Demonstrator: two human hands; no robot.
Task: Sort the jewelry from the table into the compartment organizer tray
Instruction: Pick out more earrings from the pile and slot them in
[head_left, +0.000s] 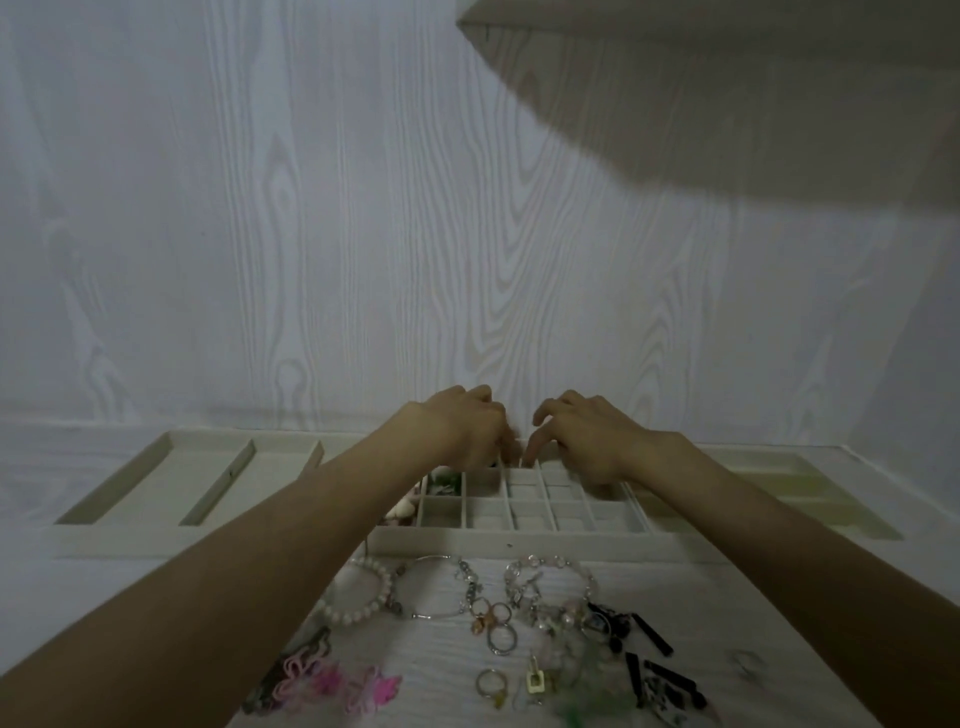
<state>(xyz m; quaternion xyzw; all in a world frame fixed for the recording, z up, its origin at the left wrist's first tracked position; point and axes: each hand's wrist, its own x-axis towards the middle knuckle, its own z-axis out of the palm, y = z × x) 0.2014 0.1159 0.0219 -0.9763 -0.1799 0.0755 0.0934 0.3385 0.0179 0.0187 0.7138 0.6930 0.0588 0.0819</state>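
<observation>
A cream compartment organizer tray lies across the table, with a grid of small cells in its middle. Both hands hover over the grid's back row. My left hand has curled fingers that pinch a small brownish piece, too blurred to identify. My right hand is right beside it, its bent fingers pointing down at a back cell. In front of the tray lie a pearl bracelet, a silver bangle, a clear bead bracelet, rings, pink clips and black clips.
Small flower-like pieces sit in the grid's left cells. Long cells fill the tray's left side and yellowish ones the right. A lone ring lies at the right. A wood-grain wall stands just behind the tray.
</observation>
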